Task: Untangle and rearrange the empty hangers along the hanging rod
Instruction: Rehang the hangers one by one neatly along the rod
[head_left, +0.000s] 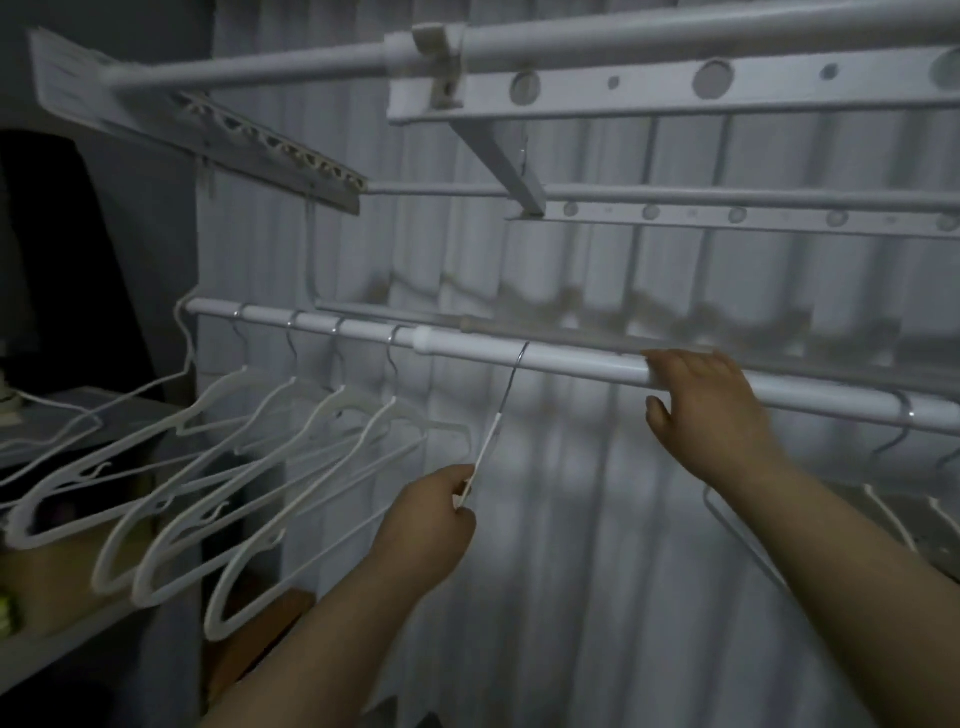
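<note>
A white hanging rod (571, 359) runs from the left down to the right. Several empty white hangers (249, 467) hang spaced along its left part. My left hand (431, 514) pinches the neck of one white hanger (493, 431) whose metal hook sits on the rod near the middle; its body is hidden behind my hand. My right hand (706, 410) rests on the rod to the right of that hook, fingers laid over the top and thumb below. More hangers (893, 441) hang on the rod at the far right, partly behind my right arm.
A white curtain (571, 519) hangs behind the rod. Overhead are the bars of a drying rack (675, 93). A shelf (62, 426) with a few objects stands at the left, and an orange-brown box (260, 639) lies below the hangers.
</note>
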